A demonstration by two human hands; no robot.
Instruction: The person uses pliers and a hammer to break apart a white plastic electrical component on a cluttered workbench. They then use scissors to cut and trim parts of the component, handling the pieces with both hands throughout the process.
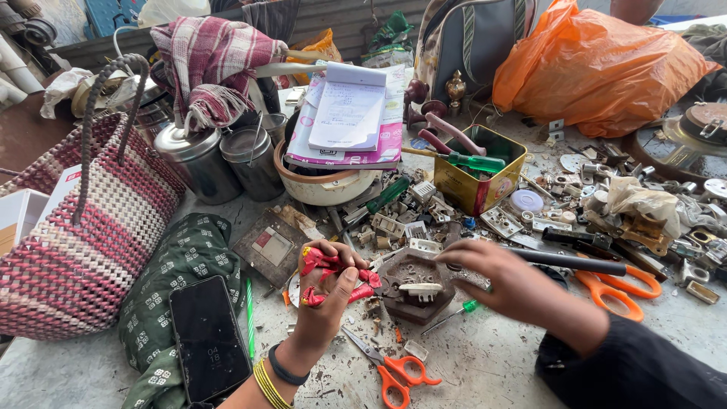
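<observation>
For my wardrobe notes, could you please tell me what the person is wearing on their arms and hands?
The left hand is bare, with thin yellow bangles and a dark band at the wrist. The right hand is bare too, with a dark long sleeve reaching its wrist.

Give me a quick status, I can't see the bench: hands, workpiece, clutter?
Left hand grips red-handled pliers. Right hand rests on brown switch plate. Orange-handled scissors lie close below; loose parts crowd the table.

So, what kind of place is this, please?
Probably a small electrical repair bench or stall. The table is crowded with loose switch and socket parts, a tin of screwdrivers, and the left hand holds red-handled pliers.
</observation>
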